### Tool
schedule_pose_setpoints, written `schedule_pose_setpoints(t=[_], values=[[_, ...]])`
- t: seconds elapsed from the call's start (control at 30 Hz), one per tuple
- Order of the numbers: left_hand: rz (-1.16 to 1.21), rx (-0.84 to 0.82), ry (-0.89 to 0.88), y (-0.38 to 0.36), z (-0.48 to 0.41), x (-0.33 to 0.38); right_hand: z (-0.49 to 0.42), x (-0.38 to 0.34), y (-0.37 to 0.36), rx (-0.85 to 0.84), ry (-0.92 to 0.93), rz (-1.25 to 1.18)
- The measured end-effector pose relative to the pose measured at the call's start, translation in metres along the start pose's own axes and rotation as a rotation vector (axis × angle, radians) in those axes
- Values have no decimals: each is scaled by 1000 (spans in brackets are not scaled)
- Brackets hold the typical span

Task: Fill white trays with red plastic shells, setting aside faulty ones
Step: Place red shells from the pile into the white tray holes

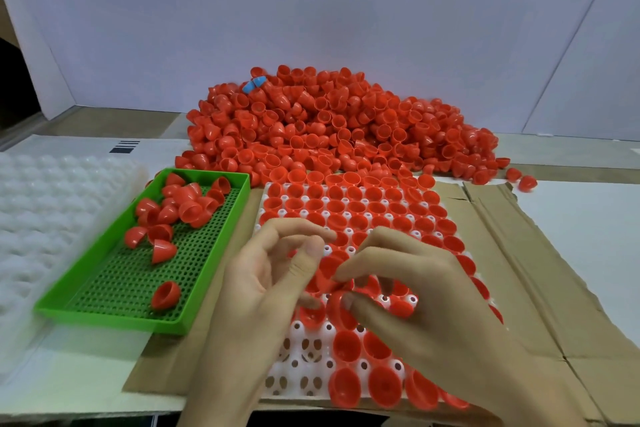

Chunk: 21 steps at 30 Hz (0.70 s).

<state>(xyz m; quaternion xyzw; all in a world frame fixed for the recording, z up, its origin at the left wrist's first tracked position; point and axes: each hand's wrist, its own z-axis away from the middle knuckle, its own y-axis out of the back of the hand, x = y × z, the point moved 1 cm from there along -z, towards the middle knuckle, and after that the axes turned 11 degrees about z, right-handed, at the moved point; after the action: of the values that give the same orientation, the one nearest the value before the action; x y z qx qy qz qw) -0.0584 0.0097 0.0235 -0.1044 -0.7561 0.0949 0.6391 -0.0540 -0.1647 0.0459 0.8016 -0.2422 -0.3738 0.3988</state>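
On the counter (pixel 581 204) lies a flat sheet of brown cardboard (pixel 519 253), and on it stands the white tray (pixel 304 336). Most of its cups already carry red shells (pixel 377 208), each with the open side up; some cups at the near left corner are bare. Both hands are above the middle of this tray, close together. The right hand (pixel 426 291) pinches one tilted shell (pixel 334 314) between the thumb and the fingertips, just over the tray. The left hand (pixel 273 284) has the palm turned up and the fingers loosely curled; the thumb and the forefinger are near each other with nothing seen between them. Whether its lower fingers hold a shell, I cannot tell. Behind the tray, and touching its far edge, is a big heap (pixel 329 121) of the same shells, with one blue piece (pixel 253 84) near the top. To the left of the tray stands a green tray (pixel 114 317) with loose shells (pixel 187 204) in it. Further left lie clear spare trays (pixel 41 204).
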Motion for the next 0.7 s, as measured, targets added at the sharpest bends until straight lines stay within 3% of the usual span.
schedule_pose_setpoints(t=[0.1,0.17,0.37,0.47,0.7], values=[[-44,94,-29,11,-2,-1,5,1,-9,-198,17,141],[-56,120,-44,17,-2,0,9,-1,-17,-215,15,173],[-184,-82,20,27,4,5,3,-8,-14,175,-75,10],[-104,-199,64,16,8,6,-4,-10,-11,366,-80,-33],[63,-88,-133,3,6,9,-3,-16,-6,378,-101,-263]])
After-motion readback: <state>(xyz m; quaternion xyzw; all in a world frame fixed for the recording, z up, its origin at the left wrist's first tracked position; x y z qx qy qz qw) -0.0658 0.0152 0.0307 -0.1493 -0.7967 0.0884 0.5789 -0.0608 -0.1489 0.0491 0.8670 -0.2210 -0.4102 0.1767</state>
